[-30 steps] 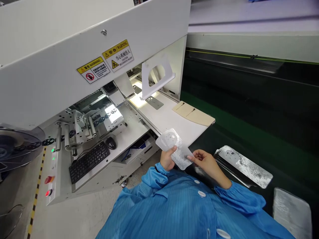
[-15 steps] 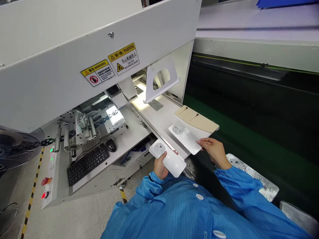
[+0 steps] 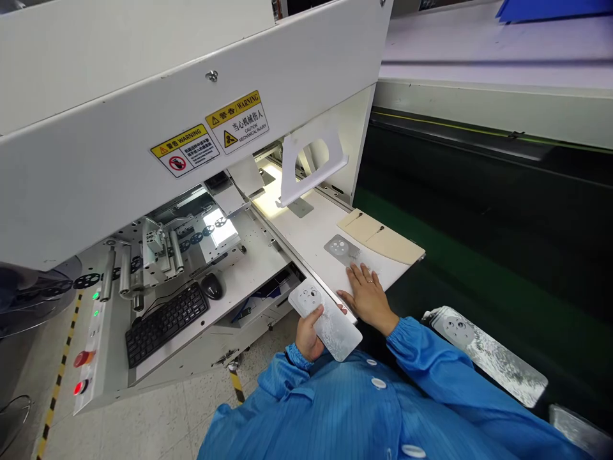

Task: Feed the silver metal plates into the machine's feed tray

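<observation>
Between the thumb and fingers of my left hand is a silvery phone back cover with a round camera area at its upper end. It is held in front of the machine bed's near edge. My right hand lies flat with fingers stretched out on the white machine bed. Its fingertips are at the near end of a second phone back cover, which lies flat on the bed and is partly hidden by the hand. A further grey plate lies on the bed under the machine's white bracket.
A beige guide board is fixed along the bed's right side. Another phone back cover rests on the dark conveyor belt at right. Left are a keyboard, a mouse and rollers carrying black ring labels.
The cover that my right hand was lowering now lies flat on the bed. My right hand has released it and pressed down with spread fingers. My left hand keeps its cover.
</observation>
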The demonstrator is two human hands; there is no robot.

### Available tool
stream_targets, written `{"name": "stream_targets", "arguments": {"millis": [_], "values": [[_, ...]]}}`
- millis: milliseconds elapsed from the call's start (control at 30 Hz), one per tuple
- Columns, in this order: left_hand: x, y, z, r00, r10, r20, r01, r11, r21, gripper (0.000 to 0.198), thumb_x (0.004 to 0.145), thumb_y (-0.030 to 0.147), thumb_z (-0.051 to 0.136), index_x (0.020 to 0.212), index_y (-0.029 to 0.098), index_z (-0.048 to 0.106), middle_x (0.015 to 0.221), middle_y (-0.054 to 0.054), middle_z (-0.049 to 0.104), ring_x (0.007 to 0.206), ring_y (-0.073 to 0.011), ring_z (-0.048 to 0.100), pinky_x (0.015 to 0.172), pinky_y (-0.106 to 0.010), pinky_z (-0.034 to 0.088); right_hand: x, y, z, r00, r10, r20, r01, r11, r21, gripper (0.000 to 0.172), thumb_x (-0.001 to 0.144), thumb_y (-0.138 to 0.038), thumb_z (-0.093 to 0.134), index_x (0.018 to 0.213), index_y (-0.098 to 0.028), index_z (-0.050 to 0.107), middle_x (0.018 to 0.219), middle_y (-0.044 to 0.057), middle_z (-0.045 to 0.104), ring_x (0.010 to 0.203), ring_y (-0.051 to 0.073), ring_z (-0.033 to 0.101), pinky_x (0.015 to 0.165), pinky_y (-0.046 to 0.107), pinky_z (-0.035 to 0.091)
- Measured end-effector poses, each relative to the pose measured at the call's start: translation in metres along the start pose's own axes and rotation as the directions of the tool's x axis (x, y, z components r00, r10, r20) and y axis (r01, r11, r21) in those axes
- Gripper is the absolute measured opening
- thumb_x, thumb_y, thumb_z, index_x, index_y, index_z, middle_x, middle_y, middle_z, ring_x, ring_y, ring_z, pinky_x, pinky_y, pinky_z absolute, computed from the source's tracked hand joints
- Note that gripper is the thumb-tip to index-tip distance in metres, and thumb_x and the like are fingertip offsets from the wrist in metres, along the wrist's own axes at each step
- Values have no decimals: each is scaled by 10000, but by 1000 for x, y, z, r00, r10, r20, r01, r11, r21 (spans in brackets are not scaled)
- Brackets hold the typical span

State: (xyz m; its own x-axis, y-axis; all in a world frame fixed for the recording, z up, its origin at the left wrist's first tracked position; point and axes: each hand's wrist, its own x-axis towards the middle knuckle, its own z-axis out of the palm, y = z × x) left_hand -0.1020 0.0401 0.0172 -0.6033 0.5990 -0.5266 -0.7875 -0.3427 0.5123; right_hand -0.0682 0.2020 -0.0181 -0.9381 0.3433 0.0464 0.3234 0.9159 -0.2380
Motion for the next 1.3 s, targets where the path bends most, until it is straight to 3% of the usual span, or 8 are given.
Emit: {"name": "stream_targets", "arguments": {"millis": [233,567,733,867,967,1067,1167,1300], "values": [[5,4,-6,1000,11,-20,-10,999,33,277,639,359,720,792,133,676,944,-161,715,1107,-415,568,936,-523,461,30,-7,-7,996,64,61,-65,998,24,691,901,-538,281,1387,-57,383,1481,150,318,1375,343,216,1103,505,206],[11,5,-11,999,31,21,-31,1000,-5,286,692,314,691,874,94,674,878,-156,727,1044,-364,619,955,-512,443,38,-5,-6,992,101,72,-103,994,24,707,899,-544,295,1399,-47,359,1486,157,306,1383,337,193,1115,501,179],[14,4,-16,997,-6,77,5,1000,12,322,703,331,660,910,85,673,905,-165,723,1051,-358,614,970,-501,418,37,-6,-7,996,90,14,-90,993,75,692,891,-538,327,1383,-55,387,1474,160,329,1373,359,215,1102,532,202],[11,7,-15,984,-47,173,38,998,53,401,641,326,656,974,103,667,919,-145,721,1041,-366,610,951,-495,417,22,-9,-19,995,53,-84,-35,979,201,610,888,-497,384,1322,-78,473,1432,158,405,1352,348,277,1098,518,238],[8,7,-6,957,-114,268,85,990,115,443,579,321,637,963,103,674,877,-135,718,1011,-378,612,929,-488,420,-4,-9,-29,988,63,-141,3,905,426,495,895,-483,381,1203,-151,581,1282,137,567,1225,296,475,1033,474,370],[7,3,8,938,-139,319,94,984,152,500,524,290,631,991,114,657,822,-110,709,984,-376,617,917,-487,419,-34,-5,-38,983,174,-51,-95,733,673,436,878,-517,405,1090,-208,627,1097,104,672,1021,261,618,897,437,493],[9,-5,23,923,-157,351,104,980,167,585,503,253,641,1077,146,611,813,-78,698,993,-353,611,925,-479,411,-64,0,-45,965,258,49,-190,560,807,432,848,-544,459,1095,-221,603,1076,102,679,959,252,645,837,415,530],[10,-19,42,886,-198,420,117,970,211,643,511,241,661,1141,162,562,936,-85,680,1037,-333,590,939,-466,402,-103,3,-50,950,301,82,-227,486,844,540,805,-527,545,1250,-237,447,1201,122,598,1065,253,593,866,441,517]]}}
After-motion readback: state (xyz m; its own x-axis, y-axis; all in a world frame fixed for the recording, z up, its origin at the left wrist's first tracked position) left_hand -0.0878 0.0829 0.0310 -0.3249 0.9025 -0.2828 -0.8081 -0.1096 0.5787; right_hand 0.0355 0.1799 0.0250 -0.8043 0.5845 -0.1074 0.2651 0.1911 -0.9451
